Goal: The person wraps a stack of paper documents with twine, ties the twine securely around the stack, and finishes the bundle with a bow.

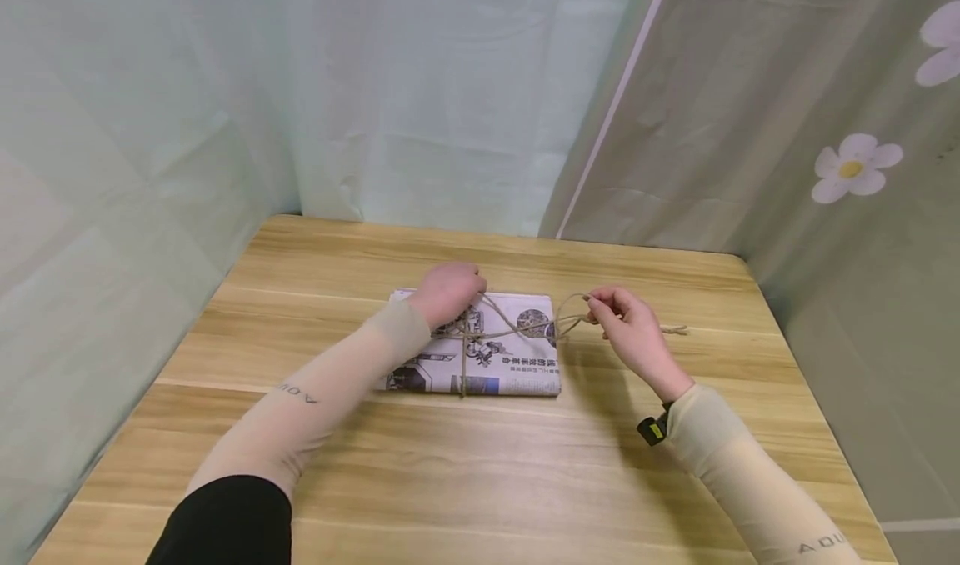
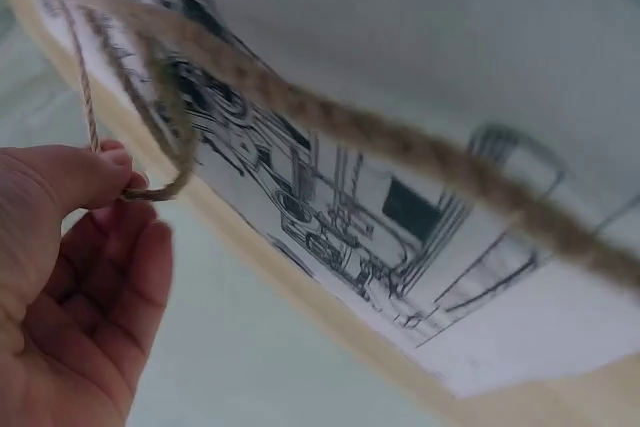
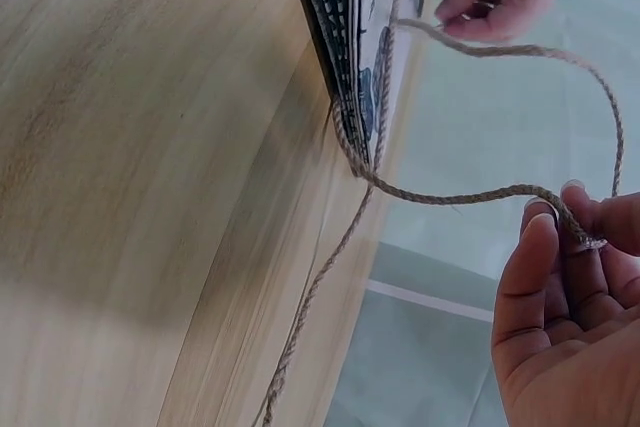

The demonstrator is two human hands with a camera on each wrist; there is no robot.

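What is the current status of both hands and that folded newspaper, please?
Left hand and right hand each pinching twine. Folded newspaper flat on table, twine crossed over it. Loose end beyond right hand, nothing visibly blocking.

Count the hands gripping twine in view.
2: the left hand grips twine near the far edge of the newspaper bundle; the right hand pinches a loop to the bundle's right. No other hand shows.

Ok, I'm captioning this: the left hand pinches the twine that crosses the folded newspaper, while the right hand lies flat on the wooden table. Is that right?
Not quite: the right hand isn't flat on the wooden table; its fingers pinch the twine too, as the right wrist view shows. The left hand does pinch twine crossing the folded newspaper.
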